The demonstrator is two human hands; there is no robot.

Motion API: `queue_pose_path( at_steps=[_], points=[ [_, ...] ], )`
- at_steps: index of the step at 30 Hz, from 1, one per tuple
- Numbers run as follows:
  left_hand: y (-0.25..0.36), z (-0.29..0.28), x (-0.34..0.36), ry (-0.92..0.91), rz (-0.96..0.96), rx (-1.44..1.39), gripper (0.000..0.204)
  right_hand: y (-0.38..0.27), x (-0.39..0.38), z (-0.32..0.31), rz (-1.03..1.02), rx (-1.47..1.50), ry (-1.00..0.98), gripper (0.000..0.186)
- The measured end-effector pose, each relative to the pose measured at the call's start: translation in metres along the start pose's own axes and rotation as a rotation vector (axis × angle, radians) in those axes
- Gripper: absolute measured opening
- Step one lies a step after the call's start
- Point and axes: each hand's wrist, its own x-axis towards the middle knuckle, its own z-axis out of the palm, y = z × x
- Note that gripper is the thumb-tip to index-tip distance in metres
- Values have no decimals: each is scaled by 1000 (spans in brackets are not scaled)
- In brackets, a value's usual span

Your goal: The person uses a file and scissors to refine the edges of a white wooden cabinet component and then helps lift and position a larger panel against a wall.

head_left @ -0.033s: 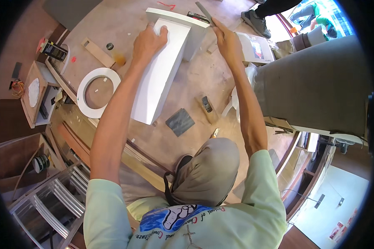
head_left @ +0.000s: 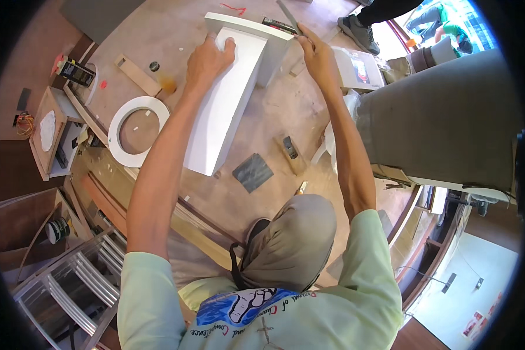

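Observation:
A white T-shaped wooden piece (head_left: pixel 227 99) lies on the floor before me, a long boxy body with a curved board across its far end. My left hand (head_left: pixel 210 58) grips the body's left edge close to that end board, its thumb on the white top face. At the end board's right tip is my right hand (head_left: pixel 318 55), closed around a flat grey strip (head_left: pixel 288 16), possibly a file. The strip points up and away to the left, its lower end hidden by my fingers. Nearer to me lie a dark square sheet (head_left: pixel 252 172) and a wooden hand plane (head_left: pixel 290 153).
A white ring (head_left: pixel 118 124) and a small bottle (head_left: pixel 154 66) lie to the left. A yellow-handled cutter (head_left: pixel 301 186) is beside my knee. On the right stand a box (head_left: pixel 356 64) and a large grey cylinder (head_left: pixel 437 122). An aluminium ladder (head_left: pixel 76 291) is lower left; another person's shoe (head_left: pixel 360 34) is far right.
My right hand and the grey strip have shifted very slightly along the end board's tip. My left hand and the white piece look almost still.

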Motion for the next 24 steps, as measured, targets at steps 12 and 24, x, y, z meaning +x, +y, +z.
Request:
queue_pose_path(
  at_steps=[12, 24],
  points=[
    [8, -11, -9, -16, 5, -144, 57, 1, 11, 13, 541, 797, -162, 24],
    [2, -12, -7, -1, -18, -89, 58, 3, -2, 5, 469, 658, -177, 23]
  ],
)
